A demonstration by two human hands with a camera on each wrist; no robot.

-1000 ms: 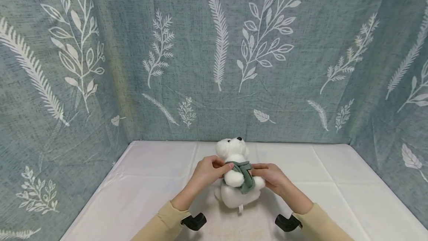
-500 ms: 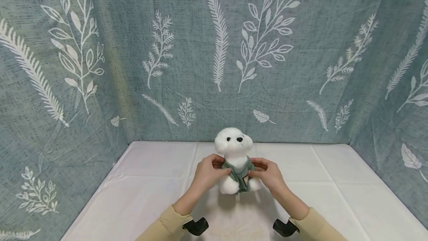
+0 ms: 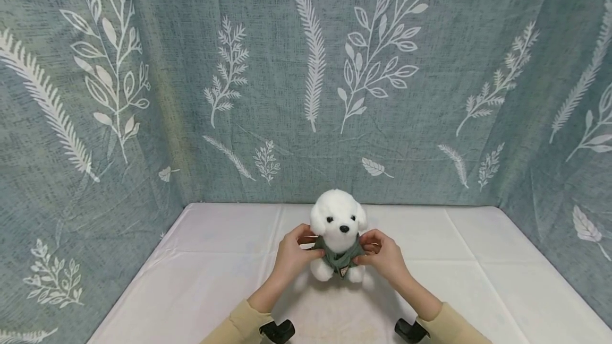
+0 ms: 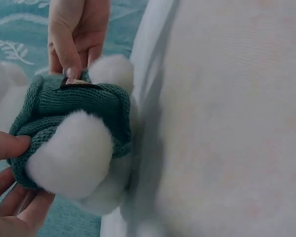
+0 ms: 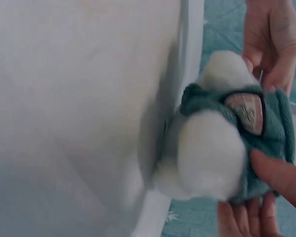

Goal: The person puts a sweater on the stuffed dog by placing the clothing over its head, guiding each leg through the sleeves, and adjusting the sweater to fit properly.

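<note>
A white plush dog (image 3: 337, 208) with black eyes and nose faces me, upright near the middle of the table. A green knitted scarf (image 3: 340, 260) with a small patch (image 5: 247, 112) is wrapped round its neck. My left hand (image 3: 292, 252) grips the dog's side through the scarf, thumb in front and fingers behind. On the opposite side my right hand (image 3: 386, 255) holds it the same way, its thumb (image 5: 276, 170) pressed on the knit. The white paws (image 4: 73, 153) poke out below the scarf in the left wrist view.
A white cloth (image 3: 229, 259) with fold lines covers the table. Blue-green curtains (image 3: 268, 84) with white leaf prints hang behind and along both sides. Black wrist mounts (image 3: 278, 332) sit below both hands at the cuffs.
The plush dog has swung from leaning back, nose up and underside showing, to upright with its face toward me. My right thumb has come round to the front of the scarf.
</note>
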